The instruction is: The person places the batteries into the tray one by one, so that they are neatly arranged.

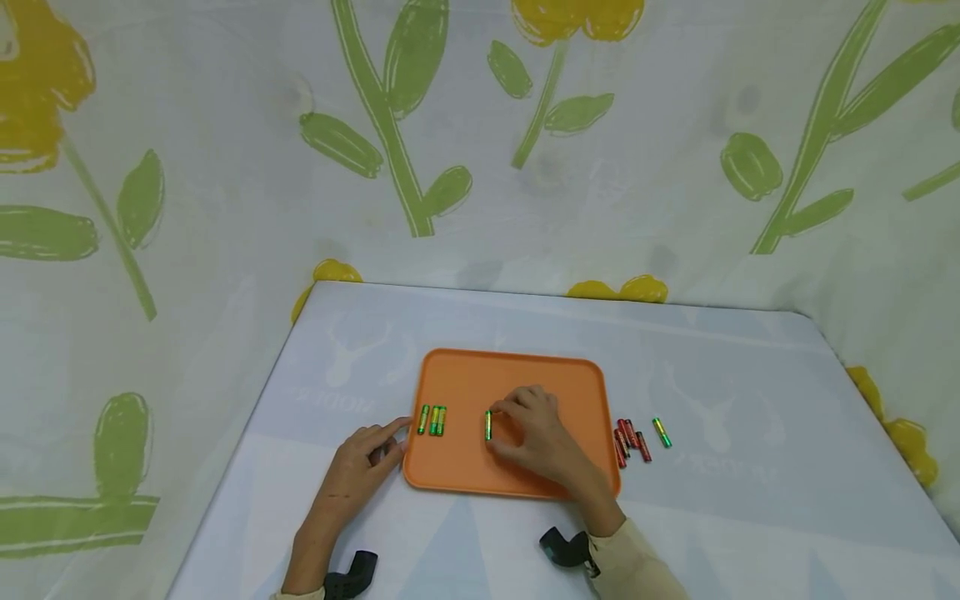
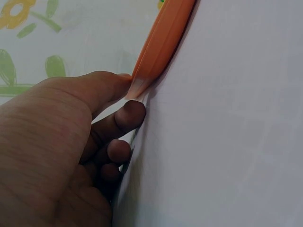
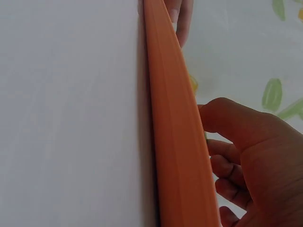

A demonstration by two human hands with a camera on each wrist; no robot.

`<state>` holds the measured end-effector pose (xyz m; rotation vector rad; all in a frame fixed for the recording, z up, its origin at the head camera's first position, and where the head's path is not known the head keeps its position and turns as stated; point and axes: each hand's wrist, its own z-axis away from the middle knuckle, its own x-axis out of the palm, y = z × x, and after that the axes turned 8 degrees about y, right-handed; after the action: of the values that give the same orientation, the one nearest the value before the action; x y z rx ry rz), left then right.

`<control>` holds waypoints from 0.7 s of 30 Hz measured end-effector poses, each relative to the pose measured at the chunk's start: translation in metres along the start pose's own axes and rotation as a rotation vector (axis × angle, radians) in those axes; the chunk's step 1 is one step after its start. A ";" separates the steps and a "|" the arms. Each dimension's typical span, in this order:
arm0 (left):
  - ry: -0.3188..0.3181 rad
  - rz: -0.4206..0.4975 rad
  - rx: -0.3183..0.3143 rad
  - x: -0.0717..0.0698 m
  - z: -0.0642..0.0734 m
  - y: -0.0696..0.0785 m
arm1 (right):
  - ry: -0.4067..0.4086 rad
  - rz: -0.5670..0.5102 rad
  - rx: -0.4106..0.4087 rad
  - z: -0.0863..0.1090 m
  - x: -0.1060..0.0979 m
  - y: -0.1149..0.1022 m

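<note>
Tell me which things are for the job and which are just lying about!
Probably for the job:
orange tray
green battery in the right grip
three green batteries on the tray
loose green battery

Maybe just lying about:
red batteries beside the tray
flowered cloth

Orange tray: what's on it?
Three green-yellow batteries lie near the left edge of the tray; the right hand pinches a fourth, contact unclear. Surface under that hand is hidden.

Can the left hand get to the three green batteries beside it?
Probably yes: the left hand touches the orange tray close to the three green batteries, and only the low rim seems between them.
</note>
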<state>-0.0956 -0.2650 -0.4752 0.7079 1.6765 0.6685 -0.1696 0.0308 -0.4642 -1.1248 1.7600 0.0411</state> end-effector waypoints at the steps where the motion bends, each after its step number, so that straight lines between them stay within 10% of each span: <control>1: 0.000 -0.003 -0.002 0.000 0.000 0.000 | -0.009 0.003 0.003 -0.002 0.002 -0.001; 21: 0.000 -0.016 0.003 -0.001 -0.001 0.000 | -0.049 0.021 0.043 -0.022 0.031 -0.020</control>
<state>-0.0964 -0.2652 -0.4744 0.6962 1.6821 0.6552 -0.1737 -0.0118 -0.4673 -1.0662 1.7212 0.0427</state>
